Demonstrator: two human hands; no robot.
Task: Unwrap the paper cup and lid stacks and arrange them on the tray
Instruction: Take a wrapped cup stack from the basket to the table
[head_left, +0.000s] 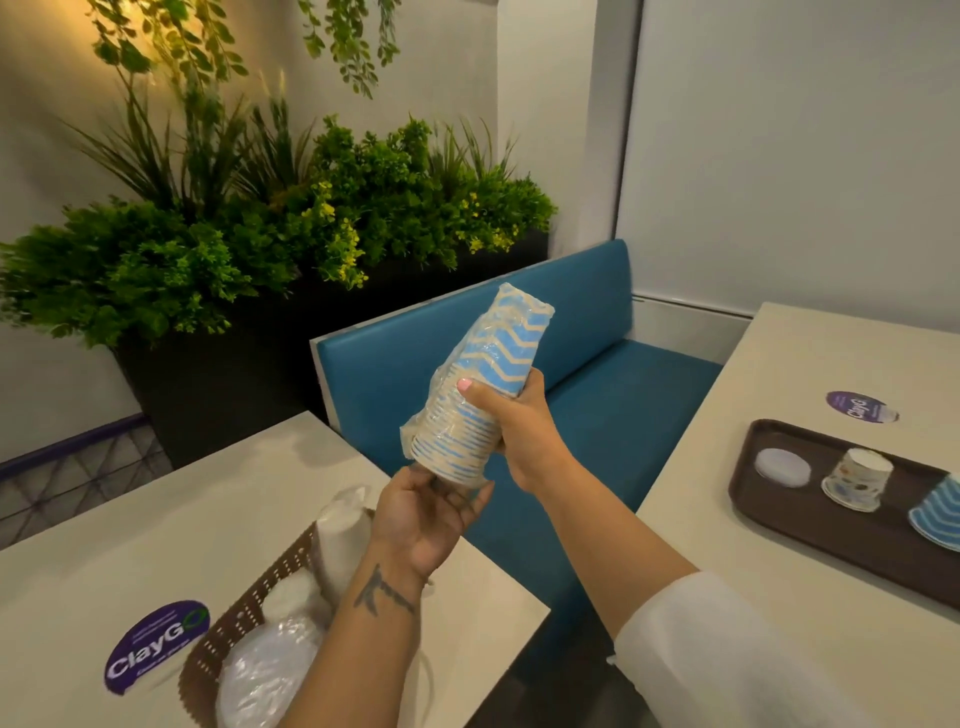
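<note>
A stack of blue-and-cream striped paper cups (488, 374) in clear plastic wrap is held up between the two tables, tilted. My right hand (511, 421) grips the stack around its middle. My left hand (431, 512) holds the lower, wide end, fingers on the loose plastic there. On the right table lies a dark brown tray (769, 509) with a white lid (783, 466), an upturned patterned cup (857, 479) and an upturned blue striped cup (940, 512) at the frame edge.
A brown perforated basket (244, 618) on the left table holds wrapped white lids (265, 670) and a wrapped white stack (340, 535). A blue bench (597, 405) runs between the tables. Round purple stickers (156, 647) mark both tabletops. Planters stand behind.
</note>
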